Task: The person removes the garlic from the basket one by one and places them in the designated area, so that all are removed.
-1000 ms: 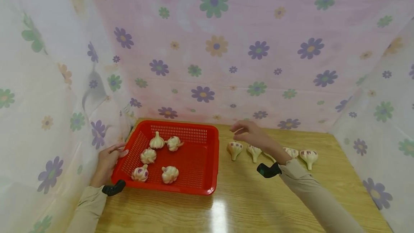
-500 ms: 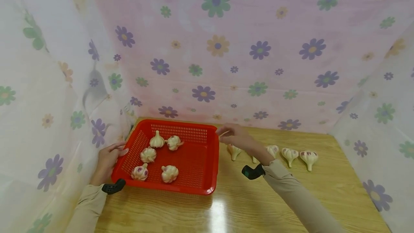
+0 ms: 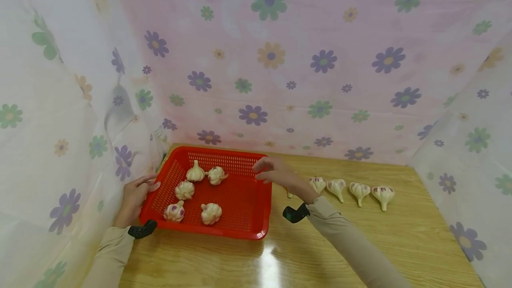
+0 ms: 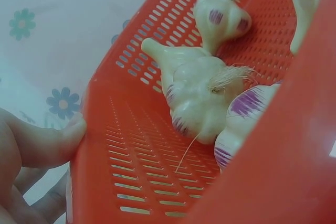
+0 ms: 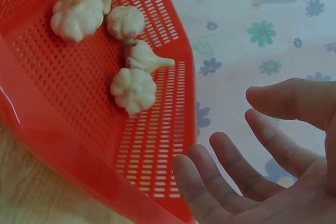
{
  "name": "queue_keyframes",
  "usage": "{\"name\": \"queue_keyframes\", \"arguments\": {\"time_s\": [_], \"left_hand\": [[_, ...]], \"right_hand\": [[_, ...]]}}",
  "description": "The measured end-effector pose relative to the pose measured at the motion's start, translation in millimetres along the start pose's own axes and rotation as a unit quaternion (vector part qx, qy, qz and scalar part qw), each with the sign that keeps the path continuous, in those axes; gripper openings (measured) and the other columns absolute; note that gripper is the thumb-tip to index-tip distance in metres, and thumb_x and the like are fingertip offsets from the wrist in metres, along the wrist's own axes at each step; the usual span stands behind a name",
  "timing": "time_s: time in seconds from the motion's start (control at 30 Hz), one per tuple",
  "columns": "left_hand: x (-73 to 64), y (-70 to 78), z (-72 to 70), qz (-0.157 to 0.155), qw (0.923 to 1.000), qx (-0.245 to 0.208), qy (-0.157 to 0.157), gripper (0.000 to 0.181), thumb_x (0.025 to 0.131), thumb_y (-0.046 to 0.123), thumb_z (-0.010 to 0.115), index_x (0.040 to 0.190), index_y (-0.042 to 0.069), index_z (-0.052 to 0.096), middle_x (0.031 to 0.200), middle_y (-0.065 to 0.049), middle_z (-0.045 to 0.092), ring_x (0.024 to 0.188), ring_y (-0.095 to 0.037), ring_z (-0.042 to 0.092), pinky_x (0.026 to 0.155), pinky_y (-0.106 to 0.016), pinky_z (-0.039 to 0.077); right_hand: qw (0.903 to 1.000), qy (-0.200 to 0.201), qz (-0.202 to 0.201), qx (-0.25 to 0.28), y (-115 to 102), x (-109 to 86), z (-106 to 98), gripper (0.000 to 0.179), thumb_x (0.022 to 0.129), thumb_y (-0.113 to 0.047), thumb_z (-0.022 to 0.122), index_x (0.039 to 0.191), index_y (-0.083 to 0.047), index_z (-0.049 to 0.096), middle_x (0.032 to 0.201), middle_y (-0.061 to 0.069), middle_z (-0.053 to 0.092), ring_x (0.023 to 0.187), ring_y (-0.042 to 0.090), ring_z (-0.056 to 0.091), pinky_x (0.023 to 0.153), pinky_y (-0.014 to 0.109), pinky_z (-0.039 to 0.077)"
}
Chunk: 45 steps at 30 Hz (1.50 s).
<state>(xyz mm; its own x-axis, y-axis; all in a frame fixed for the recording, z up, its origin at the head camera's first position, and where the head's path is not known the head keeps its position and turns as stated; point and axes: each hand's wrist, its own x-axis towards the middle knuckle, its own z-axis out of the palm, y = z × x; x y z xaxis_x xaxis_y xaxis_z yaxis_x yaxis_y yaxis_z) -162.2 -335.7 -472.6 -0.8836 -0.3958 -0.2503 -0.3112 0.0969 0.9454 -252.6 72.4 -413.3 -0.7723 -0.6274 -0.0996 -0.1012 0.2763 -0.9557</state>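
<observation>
The red plastic basket (image 3: 224,232) stands at the left of the table, with several garlic bulbs (image 3: 210,214) lying inside, mostly toward its left side. My left hand (image 3: 135,199) grips the basket's left rim, thumb on the edge and fingers outside the wall, as the left wrist view shows. Over the basket's right rim, near the far corner, hovers my right hand (image 3: 276,173). Its fingers (image 5: 236,158) are loosely bent and the space between thumb and fingers holds nothing. To the right of the basket, more garlic bulbs (image 3: 359,192) lie in a row, one partly hidden under my right hand.
The wooden table (image 3: 360,239) ends at the back against a flower-printed sheet (image 3: 296,97). Similar sheets hang close on both sides, the left one (image 3: 72,146) right beside my left hand. Each wrist carries a black camera mount (image 3: 296,213).
My right hand has moved left, from above the garlic row to over the basket's right rim, with nothing in it. The left hand and the basket stay about where they were.
</observation>
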Motion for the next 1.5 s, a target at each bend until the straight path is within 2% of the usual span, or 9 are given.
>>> {"name": "queue_keyframes", "arguments": {"time_s": [0.13,0.3,0.4,0.7,0.9,0.97,1.17,1.3,1.5], "left_hand": [[0.1,0.2,0.0,0.000,1.0000,0.005,-0.002,0.049,0.091,0.012,0.057,0.138,0.000,0.047,0.097,0.004,0.058,0.077,-0.009,0.061,0.069,-0.027,0.054],[-0.3,0.1,0.0,-0.001,1.0000,0.010,-0.001,0.048,0.092,0.012,0.057,0.137,0.000,0.047,0.098,0.003,0.058,0.077,-0.009,0.061,0.069,-0.027,0.054],[-0.5,0.1,0.0,-0.001,0.9999,0.012,-0.002,0.048,0.092,0.013,0.056,0.137,0.000,0.047,0.098,0.004,0.059,0.077,-0.009,0.061,0.069,-0.028,0.054],[-0.2,1.5,1.7,-0.004,0.9997,0.022,0.003,0.047,0.092,0.013,0.055,0.137,0.001,0.048,0.100,0.001,0.058,0.079,-0.010,0.060,0.069,-0.027,0.054],[0.2,1.7,1.9,0.000,0.9997,0.023,0.004,0.047,0.092,0.013,0.055,0.137,0.002,0.048,0.095,0.003,0.058,0.078,-0.010,0.060,0.068,-0.027,0.054],[0.0,1.5,1.8,0.000,0.9997,0.025,0.003,0.047,0.092,0.013,0.055,0.137,0.002,0.048,0.096,0.002,0.058,0.079,-0.011,0.060,0.069,-0.027,0.054],[-0.2,0.8,1.6,-0.009,0.9995,0.031,0.003,0.048,0.093,0.014,0.055,0.139,0.003,0.047,0.110,-0.009,0.055,0.081,-0.012,0.059,0.070,-0.026,0.053],[0.2,0.5,1.3,-0.008,0.9995,0.031,0.000,0.048,0.093,0.016,0.055,0.139,0.003,0.046,0.113,-0.012,0.055,0.083,-0.013,0.059,0.070,-0.027,0.053],[0.4,-0.4,0.3,-0.004,0.9995,0.031,-0.001,0.049,0.094,0.016,0.054,0.140,0.003,0.045,0.113,-0.012,0.054,0.083,-0.013,0.059,0.071,-0.027,0.053]], "right_hand": [[0.9998,0.000,0.020,0.003,2,6.6,11,0.020,0.089,-0.006,0.063,0.108,-0.003,0.060,0.109,0.012,0.058,0.096,0.030,0.060,0.080,0.043,0.052],[0.9993,-0.019,0.030,0.015,6,15.4,23,0.019,0.089,-0.009,0.063,0.107,-0.004,0.060,0.109,0.012,0.058,0.096,0.027,0.059,0.075,0.036,0.053],[0.9986,-0.034,0.035,0.021,8,20.9,30,0.019,0.090,-0.010,0.063,0.108,-0.004,0.061,0.110,0.013,0.057,0.093,0.022,0.060,0.075,0.036,0.053],[0.9963,-0.057,0.053,0.036,9,32.5,51,0.019,0.089,-0.010,0.064,0.105,0.000,0.060,0.110,0.018,0.059,0.089,0.020,0.060,0.073,0.040,0.054],[0.9941,-0.070,0.072,0.041,12,42.8,64,0.018,0.088,-0.011,0.065,0.103,-0.002,0.061,0.104,0.012,0.061,0.088,0.020,0.060,0.081,0.049,0.051],[0.9934,-0.075,0.077,0.038,13,46.4,67,0.017,0.087,-0.012,0.066,0.102,-0.003,0.062,0.103,0.009,0.062,0.090,0.022,0.060,0.082,0.051,0.050],[0.9914,-0.098,0.081,0.033,18,56.9,79,0.018,0.086,-0.012,0.068,0.102,-0.004,0.064,0.100,0.005,0.064,0.102,0.042,0.056,0.081,0.051,0.051],[0.9901,-0.107,0.087,0.026,20,63.6,88,0.024,0.086,-0.013,0.068,0.106,-0.001,0.063,0.098,0.005,0.063,0.101,0.045,0.055,0.081,0.051,0.051],[0.9871,-0.120,0.106,-0.008,25,72.4,102,0.030,0.086,-0.011,0.067,0.112,0.004,0.062,0.118,0.010,0.055,0.093,0.036,0.060,0.075,0.043,0.053]]}}
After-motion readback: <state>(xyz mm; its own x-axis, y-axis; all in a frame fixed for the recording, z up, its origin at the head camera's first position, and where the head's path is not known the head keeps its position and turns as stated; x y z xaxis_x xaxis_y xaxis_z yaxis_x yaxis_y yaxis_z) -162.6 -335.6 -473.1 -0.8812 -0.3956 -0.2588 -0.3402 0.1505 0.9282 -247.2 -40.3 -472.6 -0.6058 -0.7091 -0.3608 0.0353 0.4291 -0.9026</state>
